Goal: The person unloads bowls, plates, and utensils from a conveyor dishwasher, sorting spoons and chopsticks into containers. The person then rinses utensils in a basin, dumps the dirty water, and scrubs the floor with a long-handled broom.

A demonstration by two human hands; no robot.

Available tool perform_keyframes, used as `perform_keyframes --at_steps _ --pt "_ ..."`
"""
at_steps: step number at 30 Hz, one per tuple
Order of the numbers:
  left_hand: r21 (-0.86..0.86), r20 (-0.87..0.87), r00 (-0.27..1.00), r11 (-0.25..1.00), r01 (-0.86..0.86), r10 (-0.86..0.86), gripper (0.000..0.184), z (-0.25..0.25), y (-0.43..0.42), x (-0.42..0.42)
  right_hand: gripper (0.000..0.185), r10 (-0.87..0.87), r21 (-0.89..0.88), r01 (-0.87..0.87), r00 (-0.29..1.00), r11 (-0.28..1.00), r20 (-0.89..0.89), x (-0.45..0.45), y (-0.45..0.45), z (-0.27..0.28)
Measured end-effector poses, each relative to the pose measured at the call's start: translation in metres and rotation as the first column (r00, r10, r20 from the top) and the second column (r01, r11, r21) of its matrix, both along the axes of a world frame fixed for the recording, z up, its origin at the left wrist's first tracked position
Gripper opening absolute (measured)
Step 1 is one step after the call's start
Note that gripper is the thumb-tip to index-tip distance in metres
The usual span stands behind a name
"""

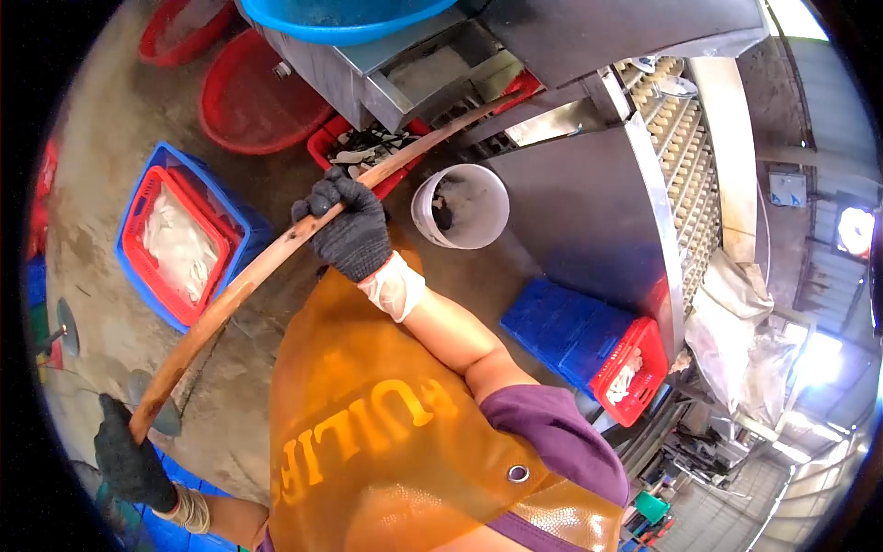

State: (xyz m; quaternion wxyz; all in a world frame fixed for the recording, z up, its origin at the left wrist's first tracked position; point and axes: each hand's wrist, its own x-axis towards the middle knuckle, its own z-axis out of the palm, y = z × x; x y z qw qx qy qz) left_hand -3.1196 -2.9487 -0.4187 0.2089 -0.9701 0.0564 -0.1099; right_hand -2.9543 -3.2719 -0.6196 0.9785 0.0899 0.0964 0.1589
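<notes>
A long, bare wooden pole [221,313] runs diagonally across the head view. My left hand [131,460], in a dark knit glove, is closed around its near end at the lower left. Farther along, my right hand [348,225] grips the pole in a matching dark glove with a pale cuff beneath. Beyond that hand, the pole passes over a red basket [322,143] holding dark and white pieces. Its far end reaches a red object [520,90] beside the metal machine [589,193]; whether they touch, I cannot tell.
A white bucket [492,207] stands right of the pole. On the left, a red basket of white material [221,267] sits in a blue crate [129,230]. Red tubs [262,138], a blue basin [349,35] and a blue crate [552,322] surround the wet floor.
</notes>
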Motion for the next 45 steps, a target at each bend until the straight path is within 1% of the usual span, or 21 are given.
perform_keyframes --at_steps 2,6,8,10,12,17,20,22,23,25,26,27,30,31,34,35,38,40,42,44,45 --pt "0.131 -0.046 0.994 0.987 -0.094 0.101 0.044 -0.004 -0.005 -0.006 0.009 0.020 0.062 -0.021 1.000 0.998 0.023 0.006 -0.003 -0.002" --pt "0.213 0.045 0.996 0.975 0.060 -0.071 0.044 -0.011 -0.063 0.016 0.007 -0.014 -0.033 0.014 1.000 0.999 0.003 0.032 -0.032 -0.034" --pt "0.308 -0.080 0.978 0.938 -0.161 0.194 0.042 0.004 -0.088 0.012 0.009 -0.006 0.203 -0.012 0.996 0.979 0.087 0.040 -0.048 -0.015" --pt "0.301 -0.054 0.980 0.939 -0.166 0.191 0.041 0.011 -0.072 0.001 0.009 0.053 0.311 -0.073 0.996 0.948 0.070 0.037 -0.049 0.009" --pt "0.204 0.083 0.960 0.939 -0.278 0.266 0.042 0.020 -0.064 0.000 0.008 0.082 0.095 -0.089 0.994 0.992 0.074 0.030 -0.040 0.029" --pt "0.024 0.202 0.896 0.912 -0.409 0.396 0.037 0.024 -0.058 0.002 0.007 0.150 0.059 -0.158 0.982 0.986 0.117 0.012 -0.022 0.022" --pt "-0.008 0.275 0.936 0.973 0.230 -0.220 0.035 0.018 -0.075 0.025 0.010 0.111 -0.140 -0.078 0.964 0.987 0.241 0.033 -0.032 -0.022" --pt "0.042 0.124 0.986 0.993 -0.113 0.107 0.031 -0.022 -0.088 0.017 0.016 0.007 -0.341 0.049 0.987 0.939 0.163 0.058 -0.052 -0.046" --pt "0.199 0.137 0.983 0.968 -0.150 0.124 0.033 -0.041 -0.112 0.022 0.017 0.033 -0.508 0.094 0.972 0.856 0.234 0.080 -0.069 -0.078" --pt "0.351 0.148 0.976 0.914 -0.205 0.162 0.035 -0.050 -0.154 0.023 0.019 0.123 -0.228 -0.068 0.964 0.971 0.235 0.092 -0.100 -0.081" --pt "0.282 0.150 0.983 0.949 -0.140 0.101 0.037 -0.050 -0.165 0.021 0.020 0.204 0.265 -0.249 0.961 0.931 0.187 0.090 -0.115 -0.059" --pt "0.207 0.150 0.987 0.975 -0.080 0.049 0.039 -0.051 -0.176 0.016 0.013 0.196 -0.206 -0.128 0.915 0.970 0.353 0.087 -0.126 -0.058" --pt "-0.041 0.206 0.979 0.999 -0.004 0.012 0.042 -0.042 -0.190 0.015 0.016 0.222 0.029 -0.233 0.954 0.972 0.202 0.082 -0.138 -0.038" --pt "-0.114 0.095 0.991 0.990 -0.085 0.096 0.044 -0.049 -0.188 0.011 0.016 0.256 0.036 -0.267 0.948 0.963 0.188 0.083 -0.144 -0.038" --pt "-0.318 0.042 0.996 0.946 -0.056 0.073 0.041 -0.071 -0.201 0.024 0.017 0.268 -0.149 -0.259 0.963 0.954 0.044 0.099 -0.170 -0.051" --pt "-0.395 0.013 0.996 0.916 -0.075 0.087 0.039 -0.080 -0.210 0.030 0.014 0.244 -0.351 -0.167 0.952 0.922 0.188 0.108 -0.181 -0.064" --pt "-0.544 -0.007 1.000 0.839 -0.014 0.013 0.032 -0.112 -0.244 0.052 0.016 0.315 -0.820 0.130 0.881 0.557 0.353 0.144 -0.222 -0.085" --pt "-0.680 0.007 0.996 0.730 0.068 -0.087 0.027 -0.149 -0.267 0.069 0.006 0.410 -0.899 0.355 0.802 0.258 0.435 0.163 -0.243 -0.075" --pt "-0.773 -0.002 0.994 0.631 0.070 -0.113 0.024 -0.153 -0.300 0.088 0.005 0.332 -0.942 0.220 0.895 0.252 0.298 0.194 -0.273 -0.089" --pt "-0.653 -0.269 0.959 0.750 -0.109 -0.095 0.025 -0.138 -0.327 0.107 0.010 0.243 -0.965 0.079 0.960 0.252 0.142 0.228 -0.310 -0.127" --pt "-0.653 -0.278 0.957 0.748 -0.122 -0.086 0.025 -0.140 -0.332 0.104 0.022 0.344 -0.870 0.068 0.902 0.488 0.263 0.242 -0.336 -0.160"
